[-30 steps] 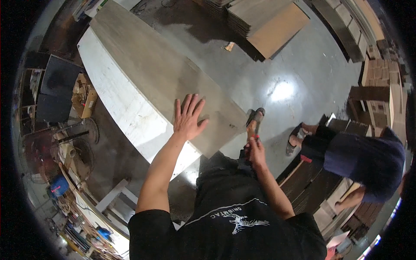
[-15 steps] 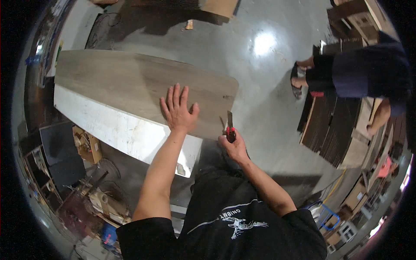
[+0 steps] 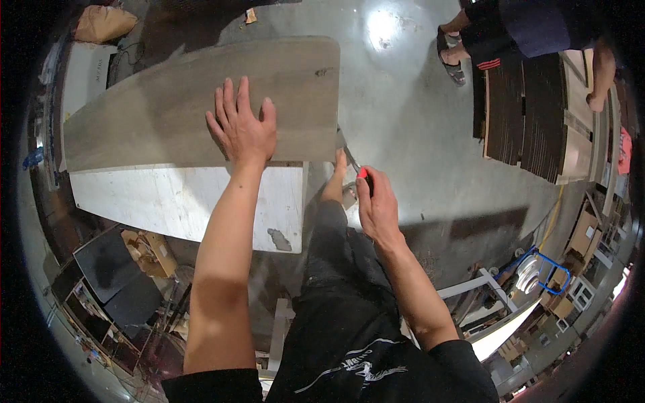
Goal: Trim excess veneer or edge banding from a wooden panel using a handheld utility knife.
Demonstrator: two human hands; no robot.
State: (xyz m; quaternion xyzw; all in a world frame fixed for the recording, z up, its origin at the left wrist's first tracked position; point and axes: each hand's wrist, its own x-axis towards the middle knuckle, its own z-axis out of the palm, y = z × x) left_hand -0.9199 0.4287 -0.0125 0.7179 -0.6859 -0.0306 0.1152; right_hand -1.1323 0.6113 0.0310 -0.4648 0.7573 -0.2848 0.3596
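Note:
A grey-brown wood-grain board (image 3: 168, 101) lies across a white worktop (image 3: 154, 201), rounded at its far right corner. My left hand (image 3: 247, 129) is spread flat on the board, fingers pointing away from me. My right hand (image 3: 380, 205) is closed around a utility knife (image 3: 355, 162) with a red-and-black handle. The knife tilts up and to the left, its tip close to the board's right edge. Whether the blade touches that edge, I cannot tell. Most of the handle is hidden in my fingers.
Another person (image 3: 531, 40) stands at the far right, beside a stack of dark panels (image 3: 521, 111). An open cardboard box (image 3: 158, 252) sits left of the worktop. Behind me on the right are a blue-framed cart (image 3: 554, 272) and a pale frame (image 3: 494, 289). My bare leg shows below the knife.
My view has turned, so the board now lies straighter across it. My right hand has turned, tilting the knife from upright toward the board's edge. My left hand stays flat on the board.

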